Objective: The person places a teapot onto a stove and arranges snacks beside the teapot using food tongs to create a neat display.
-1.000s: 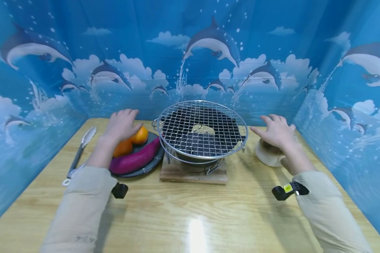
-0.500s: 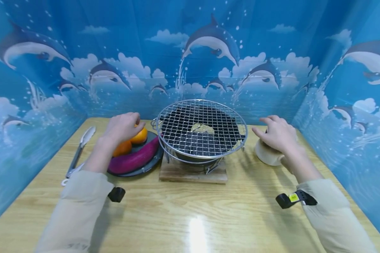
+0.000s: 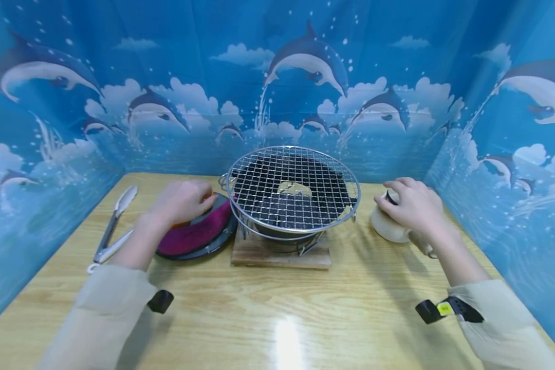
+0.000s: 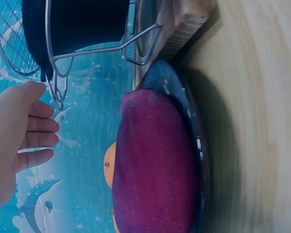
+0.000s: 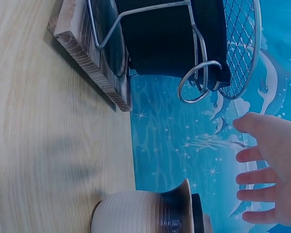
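My left hand [image 3: 180, 203] is over the dark plate [image 3: 221, 238] at the left. In the left wrist view its fingers hang loosely bent and hold nothing. On the plate lies a long purple vegetable [image 4: 155, 160], with an orange [image 4: 109, 165] behind it; the hand hides most of the oranges in the head view. At the right, my right hand [image 3: 411, 205] hovers by the top of a cream ceramic pot [image 3: 388, 226] with a dark brown neck and a handle. The right wrist view shows its fingers apart and relaxed, above the pot's lid [image 5: 198, 213].
Between the hands stands a dark tabletop stove [image 5: 160, 39] in a wire frame, topped by a round wire mesh grate [image 3: 293, 187]. A wooden board [image 3: 282, 257] is under it. Tongs [image 3: 107, 234] lie left of the plate. Dolphin-print curtains [image 3: 277, 61] enclose the table.
My left hand has lowered over the plate, now covering the oranges in the head view. My right hand has come down and slightly right beside the pot's top. The stove stays put.
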{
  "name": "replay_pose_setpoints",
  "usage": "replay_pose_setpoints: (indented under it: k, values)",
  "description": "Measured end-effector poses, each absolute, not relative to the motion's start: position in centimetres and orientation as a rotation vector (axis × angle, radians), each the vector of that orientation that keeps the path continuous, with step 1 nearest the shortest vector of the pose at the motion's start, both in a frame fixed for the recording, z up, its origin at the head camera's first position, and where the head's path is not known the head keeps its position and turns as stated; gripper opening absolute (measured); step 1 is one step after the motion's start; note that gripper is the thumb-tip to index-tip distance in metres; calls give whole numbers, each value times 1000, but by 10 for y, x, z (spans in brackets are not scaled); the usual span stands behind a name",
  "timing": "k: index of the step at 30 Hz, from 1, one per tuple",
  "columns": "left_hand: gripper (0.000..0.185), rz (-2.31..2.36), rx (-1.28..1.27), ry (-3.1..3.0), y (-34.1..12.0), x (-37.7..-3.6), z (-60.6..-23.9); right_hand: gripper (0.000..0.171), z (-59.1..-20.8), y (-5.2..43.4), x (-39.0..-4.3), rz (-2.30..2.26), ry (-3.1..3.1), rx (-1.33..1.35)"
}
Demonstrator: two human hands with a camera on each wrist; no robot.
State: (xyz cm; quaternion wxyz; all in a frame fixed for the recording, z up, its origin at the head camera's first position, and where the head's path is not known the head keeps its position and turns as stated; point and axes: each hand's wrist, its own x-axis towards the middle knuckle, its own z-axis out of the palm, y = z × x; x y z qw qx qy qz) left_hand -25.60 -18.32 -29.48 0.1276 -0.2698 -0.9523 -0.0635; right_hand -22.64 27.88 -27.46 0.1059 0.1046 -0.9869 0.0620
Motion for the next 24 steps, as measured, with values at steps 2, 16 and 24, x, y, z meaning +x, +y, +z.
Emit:
replay_pose_setpoints:
  k: [2,16,24]
  values:
    - [29,-164,-846,-2699,-183,-253,-299,60,-276,281,-223,190,-2891,319]
    - [25,-165,-1062,-2510,-173,-234,-320,53,-281,295,-206,187,-2880,296]
    - [23,-121,-1107,-2552,-160,-226,-329,49,-287,305,-196,223,-2915,236]
